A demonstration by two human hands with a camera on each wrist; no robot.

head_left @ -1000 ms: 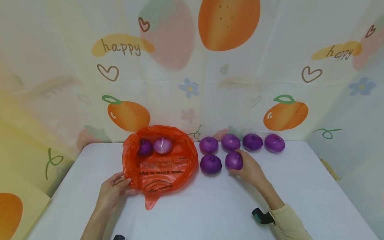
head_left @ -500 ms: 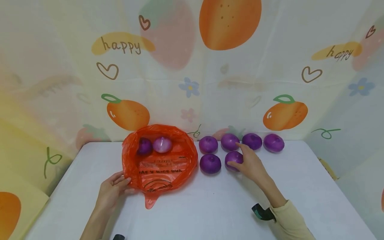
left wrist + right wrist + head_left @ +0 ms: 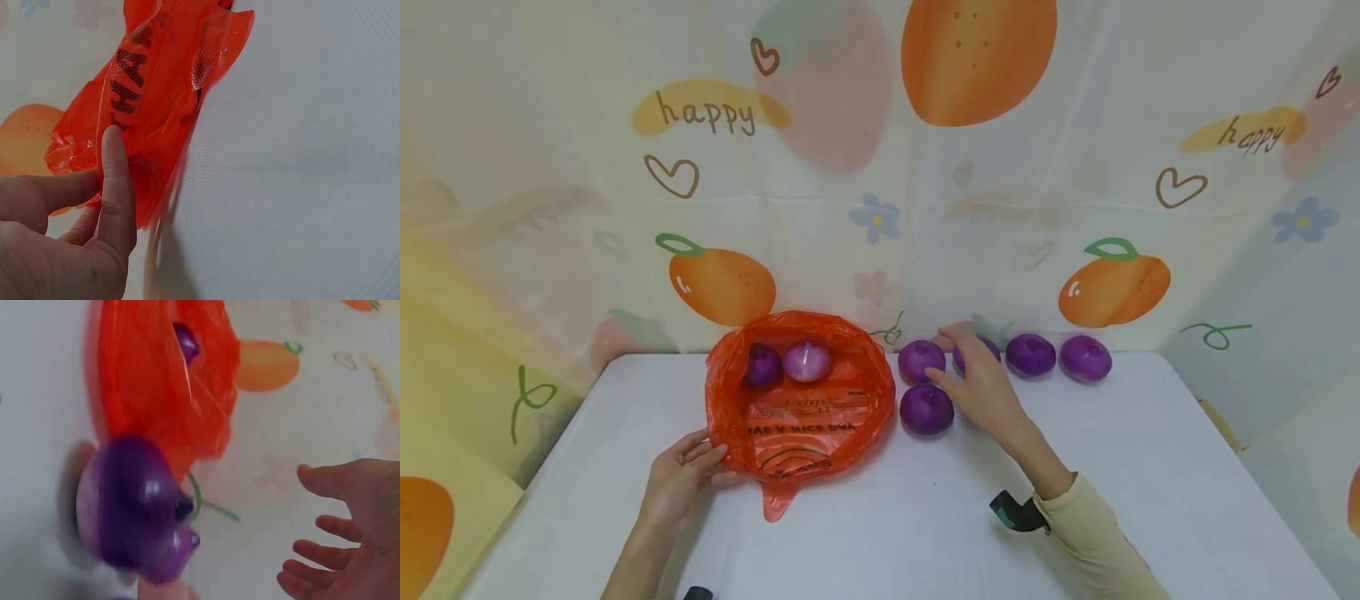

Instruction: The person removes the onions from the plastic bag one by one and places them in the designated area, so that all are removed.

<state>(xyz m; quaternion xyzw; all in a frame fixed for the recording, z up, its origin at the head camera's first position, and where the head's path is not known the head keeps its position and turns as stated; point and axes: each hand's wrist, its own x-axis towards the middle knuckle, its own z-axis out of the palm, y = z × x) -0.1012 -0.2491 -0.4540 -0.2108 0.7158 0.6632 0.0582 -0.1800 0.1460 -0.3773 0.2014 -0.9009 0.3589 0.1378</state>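
A red plastic bag (image 3: 808,467) with dark printing lies with its mouth facing me, two purple onions (image 3: 807,362) inside. My left hand (image 3: 679,479) pinches the near left side of the bag; in the left wrist view the thumb lies in front of the film (image 3: 150,112), other fingers behind. My right hand (image 3: 981,383) hovers with fingers spread over the onions right of the bag. Its thumb tip overlaps the back-left onion (image 3: 919,360), above the front onion (image 3: 927,410). In the right wrist view the right hand (image 3: 356,531) shows nothing in its grasp. One front-row onion is hidden behind it.
Further back-row onions (image 3: 1031,355) continue to the right along the rear edge of the white table (image 3: 880,542). A printed curtain (image 3: 1045,167) hangs right behind. Dark wrist devices (image 3: 1018,511) show beside the arms.
My right hand has let go of the right front-row onion, spread its fingers and moved left and up over the onions. My left hand and the bag have stayed put.
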